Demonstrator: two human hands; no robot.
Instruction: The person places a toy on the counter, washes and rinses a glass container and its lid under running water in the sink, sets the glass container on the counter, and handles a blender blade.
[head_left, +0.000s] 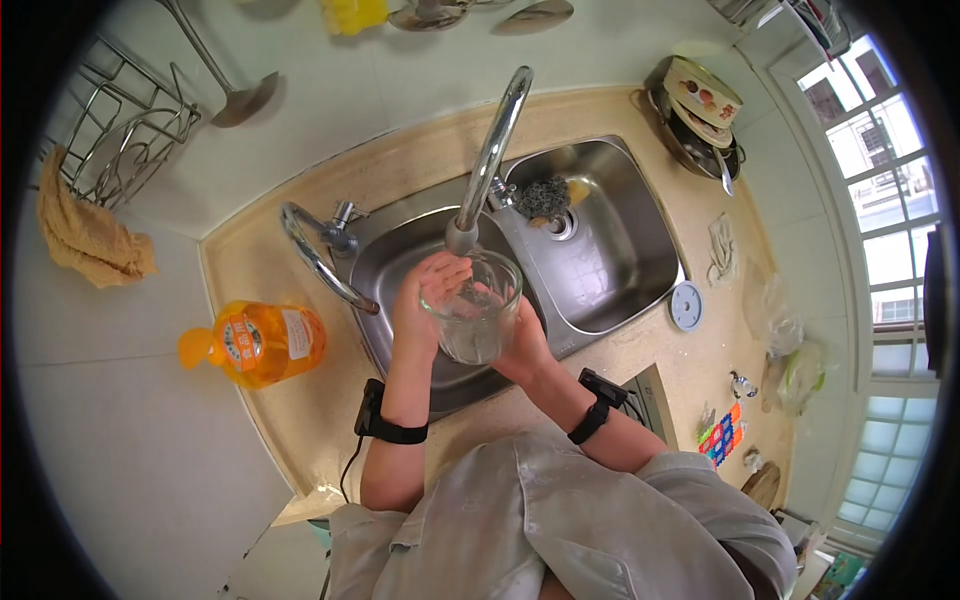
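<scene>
A clear glass [477, 333] is held between my two hands over the left basin, its round opening facing up toward the camera. My left hand [428, 290] is closed on the glass's left side, with fingers by the rim. From the right, my right hand [524, 347] wraps the glass; some of its fingers are hidden behind the glass. The chrome faucet [492, 150] arches over, and its grey spout end sits just above the rim. Whether water is flowing is hard to tell.
The left sink basin [388, 262] has a second thin tap [325, 265] beside it. In the right basin [625, 250] a dark scouring pad [543, 197] lies near the drain. An orange soap bottle [268, 343] stands left; a round grey disc [687, 306] lies right. Pans [690, 140] stand at back right.
</scene>
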